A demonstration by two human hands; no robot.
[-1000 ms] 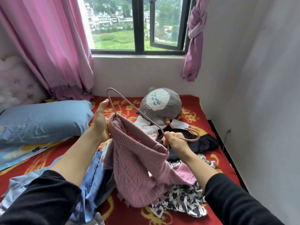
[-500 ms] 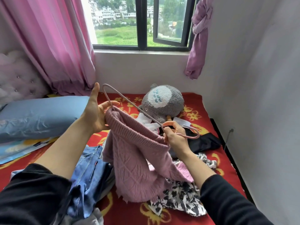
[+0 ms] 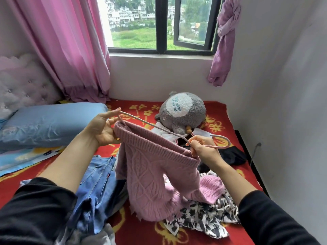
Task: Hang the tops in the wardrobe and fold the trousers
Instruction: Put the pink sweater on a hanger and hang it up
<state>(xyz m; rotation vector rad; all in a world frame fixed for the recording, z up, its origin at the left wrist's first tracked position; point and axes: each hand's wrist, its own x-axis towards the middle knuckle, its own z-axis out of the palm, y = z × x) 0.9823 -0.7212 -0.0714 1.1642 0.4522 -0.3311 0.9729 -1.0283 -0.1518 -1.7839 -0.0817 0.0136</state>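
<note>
One: Since a second ago the ribbed edge of the pink sweater [image 3: 150,174] has been drawn out wider along the hanger [image 3: 152,127]. The hanger's left tip stood above the left hand [image 3: 103,129] then and is now met by an outstretched finger of that hand.

Two: How is the sweater held?

One: Its left end is gripped by the left fingers [image 3: 113,113], the lower ones curled under the knit. At the right end the hanger's neck is pinched together with the sweater's edge by the right hand [image 3: 203,150], fingers clamped, with the hook pointing right.

Two: And where is it kept?

One: It is held up over the bed [image 3: 141,234], its body hanging down. Jeans [image 3: 99,183] are spread at its near left. A patterned garment [image 3: 203,214] lies at its near right, and a black garment [image 3: 233,154] further right.

Two: What else is seen?

One: A grey plush toy [image 3: 182,112] is set at the far side below the window [image 3: 161,23]. A blue pillow [image 3: 49,122] is laid at the left, under a pink curtain [image 3: 70,50].
</note>
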